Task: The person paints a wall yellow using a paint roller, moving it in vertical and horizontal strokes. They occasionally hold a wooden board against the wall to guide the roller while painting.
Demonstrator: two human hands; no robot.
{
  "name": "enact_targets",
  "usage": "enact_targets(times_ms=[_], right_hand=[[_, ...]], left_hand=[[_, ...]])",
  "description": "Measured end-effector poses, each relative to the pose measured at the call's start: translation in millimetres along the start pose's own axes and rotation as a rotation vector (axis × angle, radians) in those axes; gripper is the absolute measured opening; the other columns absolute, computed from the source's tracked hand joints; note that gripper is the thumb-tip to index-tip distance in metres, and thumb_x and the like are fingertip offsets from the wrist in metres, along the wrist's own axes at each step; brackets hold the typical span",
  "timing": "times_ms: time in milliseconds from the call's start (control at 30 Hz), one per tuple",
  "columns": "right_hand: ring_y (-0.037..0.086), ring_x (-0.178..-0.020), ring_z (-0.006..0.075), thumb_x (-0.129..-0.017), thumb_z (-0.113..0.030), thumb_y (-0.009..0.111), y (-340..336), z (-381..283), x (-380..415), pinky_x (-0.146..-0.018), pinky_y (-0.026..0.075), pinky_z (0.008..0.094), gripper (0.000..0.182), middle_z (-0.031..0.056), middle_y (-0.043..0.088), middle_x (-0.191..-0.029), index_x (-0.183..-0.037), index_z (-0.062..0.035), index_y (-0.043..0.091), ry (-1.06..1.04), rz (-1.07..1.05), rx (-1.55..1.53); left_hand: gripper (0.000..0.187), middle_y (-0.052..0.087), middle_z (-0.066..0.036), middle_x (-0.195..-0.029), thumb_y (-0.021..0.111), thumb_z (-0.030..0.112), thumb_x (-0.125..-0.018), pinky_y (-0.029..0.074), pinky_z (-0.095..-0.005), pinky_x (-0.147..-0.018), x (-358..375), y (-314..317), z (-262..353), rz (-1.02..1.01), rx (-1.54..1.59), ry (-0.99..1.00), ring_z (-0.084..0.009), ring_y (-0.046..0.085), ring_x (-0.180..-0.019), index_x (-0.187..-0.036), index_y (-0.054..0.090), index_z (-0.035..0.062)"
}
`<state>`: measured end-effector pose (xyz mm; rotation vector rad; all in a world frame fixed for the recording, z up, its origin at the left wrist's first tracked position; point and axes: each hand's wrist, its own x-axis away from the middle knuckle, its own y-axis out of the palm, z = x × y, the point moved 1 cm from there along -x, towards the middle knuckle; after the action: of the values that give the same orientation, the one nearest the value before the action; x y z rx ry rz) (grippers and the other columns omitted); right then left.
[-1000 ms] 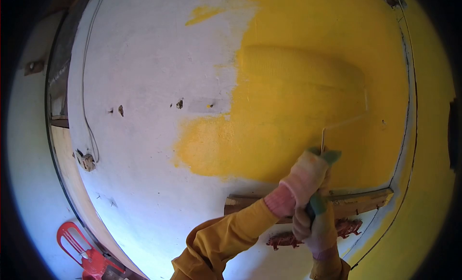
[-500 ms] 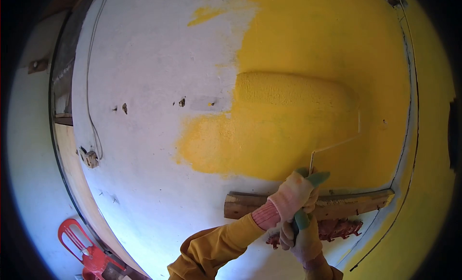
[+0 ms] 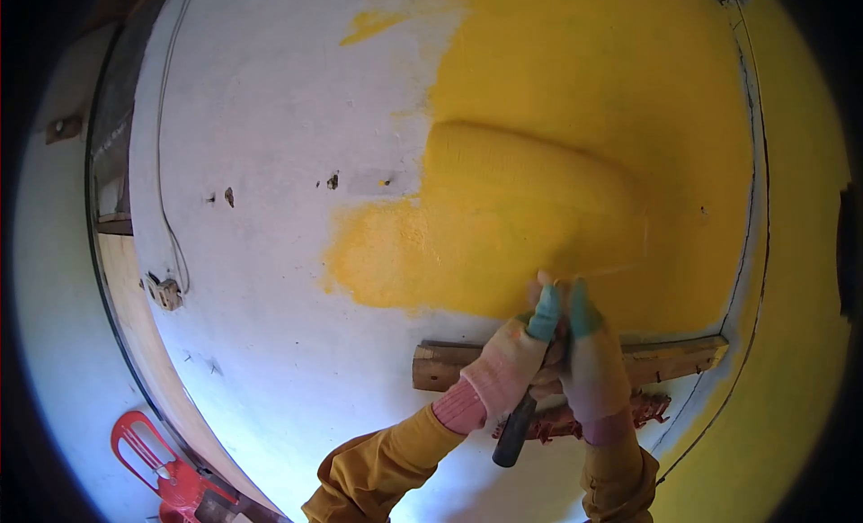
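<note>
A paint roller (image 3: 526, 159) coated in yellow paint lies against the painted part of the wall (image 3: 575, 64), sideways. Its thin wire frame runs down from the right end and is blurred. Both hands wear pale knit gloves with green thumbs. My left hand (image 3: 514, 359) is closed around the upper part of the roller's dark handle (image 3: 514, 438). Beside it, my right hand (image 3: 595, 370) closes on the same handle, thumb pointing up. The lower end of the handle sticks out beneath the hands. Most fingers are hidden behind the gloves.
A wooden board (image 3: 679, 359) is fixed low on the wall, with red hooks (image 3: 649, 411) under it. Nails and holes (image 3: 333, 180) mark the unpainted white area (image 3: 270, 100). An electrical socket (image 3: 165, 294) hangs at left, above a red plastic chair (image 3: 175, 482).
My right hand has moved up the handle to beside my left, and the handle's lower end now shows below. The roller has barely shifted; the view has moved slightly.
</note>
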<state>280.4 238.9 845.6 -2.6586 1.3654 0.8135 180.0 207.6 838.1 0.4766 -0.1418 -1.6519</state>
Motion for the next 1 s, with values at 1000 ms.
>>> enact_targets(times_ms=[1000], right_hand=[[0.050,-0.062,0.0261,-0.072,-0.019,0.059,-24,-9,-21,-0.058,0.039,0.0354,0.016,0.0060,0.048,-0.063,-0.062,-0.0091,0.052,-1.334,0.278,1.631]], left_hand=[[0.013,0.043,0.000,-0.046,0.052,0.013,-0.086,0.029,-0.0231,-0.028,85,14,-84,0.182,-0.158,0.271,-0.0101,0.037,-0.029,-0.093,0.047,0.0037]])
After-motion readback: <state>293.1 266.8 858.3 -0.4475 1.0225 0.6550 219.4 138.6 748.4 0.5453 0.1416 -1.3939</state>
